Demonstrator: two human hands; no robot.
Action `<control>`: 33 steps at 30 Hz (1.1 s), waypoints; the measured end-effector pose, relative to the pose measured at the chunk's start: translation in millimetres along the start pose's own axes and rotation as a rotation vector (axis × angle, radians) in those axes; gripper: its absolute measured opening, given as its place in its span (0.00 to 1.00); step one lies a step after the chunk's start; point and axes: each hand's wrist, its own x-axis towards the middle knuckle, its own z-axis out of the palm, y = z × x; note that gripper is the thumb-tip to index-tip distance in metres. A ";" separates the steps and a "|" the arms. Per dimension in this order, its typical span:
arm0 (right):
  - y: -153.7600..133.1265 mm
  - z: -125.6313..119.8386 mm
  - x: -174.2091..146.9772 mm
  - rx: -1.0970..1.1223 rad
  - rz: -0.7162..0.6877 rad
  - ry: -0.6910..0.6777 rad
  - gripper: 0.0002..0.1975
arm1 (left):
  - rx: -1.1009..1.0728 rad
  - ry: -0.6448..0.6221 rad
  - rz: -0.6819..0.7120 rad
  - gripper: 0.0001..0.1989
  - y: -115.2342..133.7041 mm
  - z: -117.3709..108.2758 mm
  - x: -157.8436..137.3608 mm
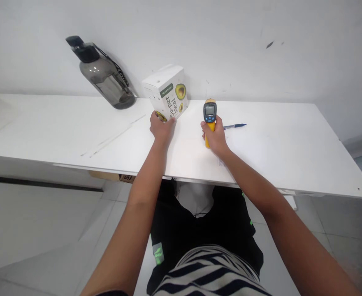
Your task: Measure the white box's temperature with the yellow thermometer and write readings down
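Observation:
My left hand (161,127) grips the lower front of a white carton (168,93) printed with avocados and the words "Su-per Meal". The carton stands on the white shelf-like table near the wall. In my right hand (218,137) is a yellow and black infrared thermometer (210,112), its small screen and blue buttons facing me. My fingers wrap round its yellow handle, and its front end points toward the wall. Just right of that hand lies a blue pen (235,126), partly hidden behind my fingers.
A grey see-through water bottle (107,78) with a black lid stands left of the carton by the wall. The narrow white table (292,152) runs along the wall (230,45). Beneath its front edge, part of a brown cardboard box (105,175) shows.

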 end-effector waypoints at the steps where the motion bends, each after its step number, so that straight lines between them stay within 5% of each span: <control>1: 1.9 0.5 1.2 0.006 0.003 -0.016 0.30 | -0.006 0.009 0.000 0.38 1.3 -0.1 -0.9; 9: 7.3 1.7 -3.8 -0.274 -0.057 -0.075 0.41 | 0.010 0.119 -0.030 0.37 1.9 -0.1 0.0; 21: -5.9 1.8 -12.2 -0.883 -0.229 -0.207 0.28 | 0.017 0.121 -0.044 0.37 6.1 -2.1 -3.1; 29: 2.6 3.5 -9.2 -0.941 -0.286 -0.184 0.24 | 0.038 0.127 -0.067 0.38 12.1 -1.6 -3.9; 33: -11.3 -6.9 -6.1 -0.728 -0.462 0.014 0.19 | 0.031 0.134 -0.051 0.43 16.4 -0.8 -6.7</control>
